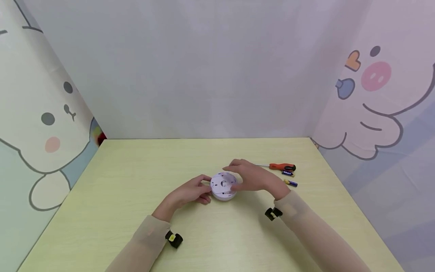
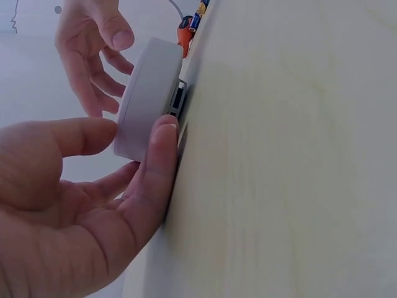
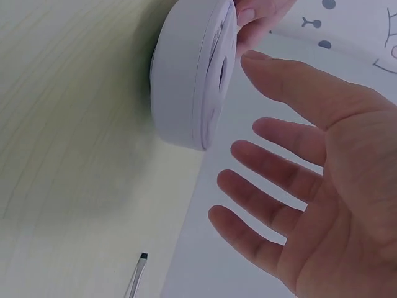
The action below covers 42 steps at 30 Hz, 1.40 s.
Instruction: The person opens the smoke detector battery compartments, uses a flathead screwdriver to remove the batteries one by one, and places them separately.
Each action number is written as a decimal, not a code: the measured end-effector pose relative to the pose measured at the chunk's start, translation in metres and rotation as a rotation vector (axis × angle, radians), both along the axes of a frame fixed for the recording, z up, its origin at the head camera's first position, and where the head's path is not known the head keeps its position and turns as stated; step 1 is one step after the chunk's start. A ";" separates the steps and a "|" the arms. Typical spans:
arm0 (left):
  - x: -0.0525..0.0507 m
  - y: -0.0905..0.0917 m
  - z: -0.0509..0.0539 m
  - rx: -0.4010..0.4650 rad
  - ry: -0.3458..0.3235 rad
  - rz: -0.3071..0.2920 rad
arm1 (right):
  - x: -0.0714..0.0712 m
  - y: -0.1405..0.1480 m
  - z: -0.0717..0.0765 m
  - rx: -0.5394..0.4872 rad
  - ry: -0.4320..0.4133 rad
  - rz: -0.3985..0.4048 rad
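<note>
A round white smoke detector is held just above the table, its flat side with slots and printed marks facing up. My left hand grips its left edge; in the left wrist view the thumb is on the upper rim and the fingers reach beneath the detector. A dark part with a small open flap shows on its underside. My right hand hovers over its right side, fingers spread and relaxed. In the right wrist view, that hand stands apart from the detector and holds nothing.
Beyond the right hand lies a screwdriver with a red and black handle. Two small batteries lie close to it, near the table's right side. Printed cloth walls stand behind and beside the pale wooden table.
</note>
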<state>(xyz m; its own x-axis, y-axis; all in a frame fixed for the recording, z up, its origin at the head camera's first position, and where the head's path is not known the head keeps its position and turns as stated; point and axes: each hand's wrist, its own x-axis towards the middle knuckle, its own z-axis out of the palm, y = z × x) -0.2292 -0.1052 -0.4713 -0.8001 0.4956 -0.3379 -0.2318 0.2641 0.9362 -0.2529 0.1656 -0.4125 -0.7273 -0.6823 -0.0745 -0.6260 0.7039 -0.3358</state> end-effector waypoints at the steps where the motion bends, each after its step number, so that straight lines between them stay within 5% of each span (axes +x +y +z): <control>1: 0.000 0.000 0.000 -0.002 0.000 0.003 | 0.002 0.003 -0.001 -0.011 0.001 -0.012; 7: -0.003 -0.002 0.002 -0.066 0.062 0.027 | 0.015 0.013 -0.014 -0.125 -0.010 -0.126; 14: -0.006 -0.004 0.007 -0.256 0.325 0.037 | 0.022 0.017 -0.031 -0.217 -0.046 -0.180; 19: -0.008 0.000 0.012 -0.324 0.421 -0.006 | 0.025 0.013 -0.033 -0.234 -0.103 -0.187; 32: -0.011 0.016 0.017 -0.374 0.514 -0.069 | 0.026 0.011 -0.038 -0.211 -0.117 -0.187; 42: -0.010 0.019 0.015 -0.383 0.522 -0.087 | 0.023 0.012 -0.039 -0.185 -0.128 -0.187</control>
<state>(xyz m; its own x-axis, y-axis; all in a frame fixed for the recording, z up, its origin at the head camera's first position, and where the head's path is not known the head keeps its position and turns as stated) -0.2395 -0.0858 -0.4561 -0.8691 0.4879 -0.0814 0.2651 0.5985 0.7560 -0.2303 0.1777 -0.4516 -0.8346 -0.5475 -0.0606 -0.4352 0.7228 -0.5368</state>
